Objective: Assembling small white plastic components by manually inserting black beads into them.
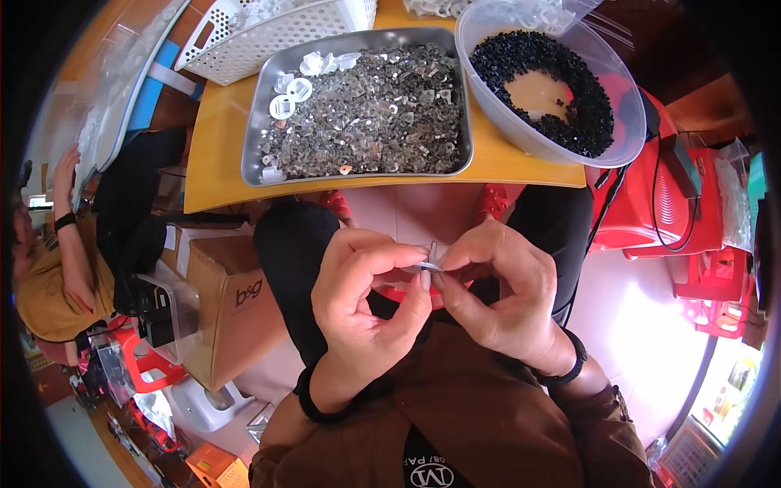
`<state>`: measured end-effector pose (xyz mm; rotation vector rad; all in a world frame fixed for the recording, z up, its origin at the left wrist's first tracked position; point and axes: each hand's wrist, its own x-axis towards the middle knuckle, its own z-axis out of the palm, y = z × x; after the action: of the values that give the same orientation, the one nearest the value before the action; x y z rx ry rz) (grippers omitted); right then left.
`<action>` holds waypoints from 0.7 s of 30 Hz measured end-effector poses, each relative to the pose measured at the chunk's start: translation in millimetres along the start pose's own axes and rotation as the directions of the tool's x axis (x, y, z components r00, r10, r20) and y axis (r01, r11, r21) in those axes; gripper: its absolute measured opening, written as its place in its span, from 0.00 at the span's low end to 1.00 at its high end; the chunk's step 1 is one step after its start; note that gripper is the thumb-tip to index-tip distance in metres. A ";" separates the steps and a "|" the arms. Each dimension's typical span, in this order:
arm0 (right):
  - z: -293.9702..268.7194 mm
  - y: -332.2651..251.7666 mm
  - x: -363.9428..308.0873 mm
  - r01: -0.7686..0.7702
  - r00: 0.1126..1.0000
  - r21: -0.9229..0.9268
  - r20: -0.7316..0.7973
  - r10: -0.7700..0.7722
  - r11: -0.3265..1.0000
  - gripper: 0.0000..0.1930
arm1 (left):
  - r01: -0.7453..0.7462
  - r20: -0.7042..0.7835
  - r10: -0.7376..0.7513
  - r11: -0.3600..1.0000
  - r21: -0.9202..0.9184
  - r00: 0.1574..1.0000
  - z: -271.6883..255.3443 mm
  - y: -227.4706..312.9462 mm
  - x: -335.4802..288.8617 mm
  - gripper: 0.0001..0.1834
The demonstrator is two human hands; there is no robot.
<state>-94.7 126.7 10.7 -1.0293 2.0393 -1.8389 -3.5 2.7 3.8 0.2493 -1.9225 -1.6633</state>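
Observation:
My left hand (362, 297) and my right hand (508, 293) meet above my lap, each pinching the same small whitish plastic piece (428, 266) between thumb and forefinger. A short thin stem sticks up from it. Fingertips cover most of the piece, so its exact kind does not show. Beyond my hands, a metal tray (250, 154) on the table holds a heap of small clear and greyish plastic parts (374, 114). Several white round parts (282, 106) lie at the heap's left side.
A clear plastic bowl (533, 146) of tiny black parts (590, 98) stands right of the tray on the yellow table (215, 163). Behind is a white perforated basket (268, 45). A cardboard box (236, 301) sits left of my legs. Another person's arm (73, 252) shows far left.

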 end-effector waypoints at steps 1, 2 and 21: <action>0.4 -1.4 0.0 0.000 1.000 0.002 0.001 0.000 1.000 0.10 | -0.043 -0.011 0.044 0.996 0.073 0.999 -1.0 -0.4 0.3 0.13; 1.0 -2.5 -0.4 0.025 1.000 -0.015 0.006 -0.025 1.000 0.10 | -0.084 -0.019 0.088 0.986 0.146 0.996 -1.7 -0.5 0.6 0.13; 0.5 -1.4 -3.7 -0.107 0.993 0.181 0.078 0.094 0.978 0.11 | -0.402 0.108 0.414 0.733 0.548 0.904 -9.4 6.8 9.0 0.18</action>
<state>-91.2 128.7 10.9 -0.9096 1.8072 -1.8718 -4.3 -8.3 13.4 0.0516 -2.2150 -0.7777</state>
